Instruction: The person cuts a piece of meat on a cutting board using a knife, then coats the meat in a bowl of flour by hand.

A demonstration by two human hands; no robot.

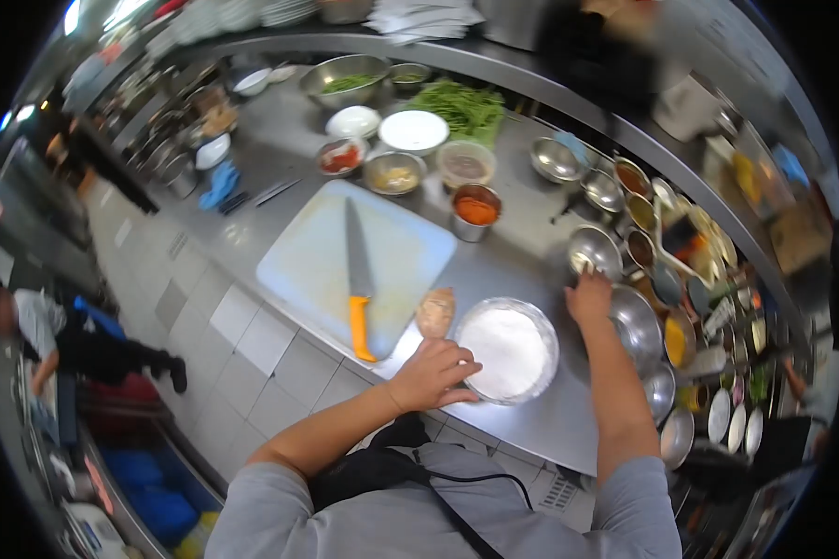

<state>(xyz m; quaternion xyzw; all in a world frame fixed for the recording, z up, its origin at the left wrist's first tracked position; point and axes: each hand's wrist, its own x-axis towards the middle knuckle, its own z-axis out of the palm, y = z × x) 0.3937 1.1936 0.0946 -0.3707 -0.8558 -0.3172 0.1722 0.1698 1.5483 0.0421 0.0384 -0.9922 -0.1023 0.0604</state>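
"Bowl of powder (554, 354) — where?"
"On the tabletop (543, 436), left hand (435, 374) at its rim."
"And right hand (589, 294)?"
"At the small bowl (601, 244) — if either hand is pinching, I cannot tell."

Grey short-sleeved shirt (373, 517) with a thin black strap (462, 522) across the front.

A yellow-handled knife (359, 279) lies on a cutting board (405, 244), with green vegetables (464, 110) beyond.

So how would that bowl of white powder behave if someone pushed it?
The bowl would probably slide rather than tip, since it looks wide on the smooth metal counter. The white powder looks fine and loose, so a jolt might spill some.
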